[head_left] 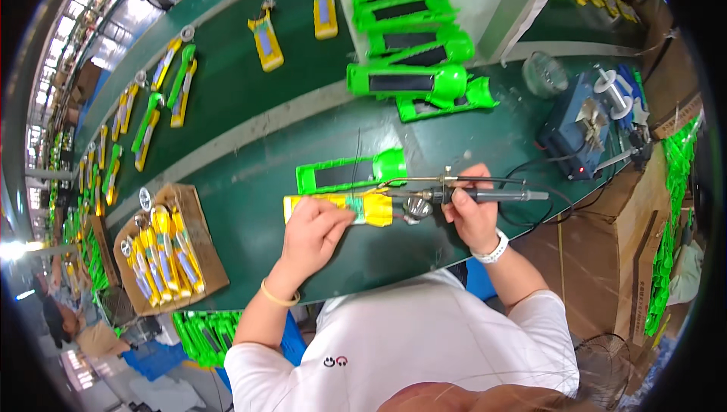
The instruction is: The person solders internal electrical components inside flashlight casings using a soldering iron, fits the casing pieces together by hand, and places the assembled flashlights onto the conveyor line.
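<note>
My right hand point(473, 213) is closed around the dark handle of a soldering iron point(500, 195), whose thin metal tip points left over a yellow lamp casing point(377, 211). The casing lies on the green bench in front of me, with a small green part in its middle. My left hand point(312, 234) rests over the casing's left portion, thumb and forefinger pinched together; what lies between them is too small to make out. Beside the casing's right end sits a round silver lamp head point(417, 208). Just beyond lies a green shell with a black panel point(341, 176), thin dark wires crossing it.
Several green shells point(409, 80) are stacked at the back. A blue soldering station point(573, 128), solder reel point(615, 98) and glass jar point(544, 74) stand at right. A cardboard box point(204, 238) of yellow lamps is at left. Yellow lamps point(266, 45) lie on the far green belt.
</note>
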### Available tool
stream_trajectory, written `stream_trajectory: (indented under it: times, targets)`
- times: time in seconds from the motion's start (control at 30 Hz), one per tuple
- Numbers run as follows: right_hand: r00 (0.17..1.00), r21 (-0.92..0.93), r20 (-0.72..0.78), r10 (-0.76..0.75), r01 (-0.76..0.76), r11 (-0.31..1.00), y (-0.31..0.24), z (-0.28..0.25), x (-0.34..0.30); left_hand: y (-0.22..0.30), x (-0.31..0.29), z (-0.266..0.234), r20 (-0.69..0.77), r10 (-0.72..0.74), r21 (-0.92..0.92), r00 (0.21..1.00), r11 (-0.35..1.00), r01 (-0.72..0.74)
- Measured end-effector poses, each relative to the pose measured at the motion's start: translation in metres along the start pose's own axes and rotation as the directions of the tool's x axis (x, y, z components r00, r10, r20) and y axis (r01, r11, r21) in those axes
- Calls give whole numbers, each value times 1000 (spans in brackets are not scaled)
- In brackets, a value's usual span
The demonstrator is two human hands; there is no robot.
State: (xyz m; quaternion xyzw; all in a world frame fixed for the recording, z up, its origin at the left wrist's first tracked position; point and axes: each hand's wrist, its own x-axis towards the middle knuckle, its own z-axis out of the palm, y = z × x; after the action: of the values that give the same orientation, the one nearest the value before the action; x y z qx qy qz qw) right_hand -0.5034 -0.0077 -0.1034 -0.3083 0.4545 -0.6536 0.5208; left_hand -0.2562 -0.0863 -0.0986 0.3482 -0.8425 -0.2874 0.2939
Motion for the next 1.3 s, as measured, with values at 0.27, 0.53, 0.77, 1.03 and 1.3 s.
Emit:
stream_trajectory:
  times: [0.27, 0.53, 0.77, 1.03, 1.3]
  targets:
    - [992, -190, 105, 72, -51, 980, 14, 7, -4, 4, 4, 0, 44, -193, -24, 980, 981, 194]
    - [976, -452, 190, -110, 186, 872, 24, 8, -8, 7, 7, -3, 84, -143, 94, 986, 986, 136]
    - [971, -458, 216, -104, 195, 867, 25, 8, -5, 5, 11, -6, 114, -73, 101, 991, 993, 62]
    - [979, -489, 198, -38, 132, 862, 19, 15, 0, 1, 11, -10, 182, 49, 118, 982, 991, -71]
    - [990, -288, 134, -36, 74, 955, 26, 4, -2, 3, 15, -13, 218, 82, 124, 973, 986, -111]
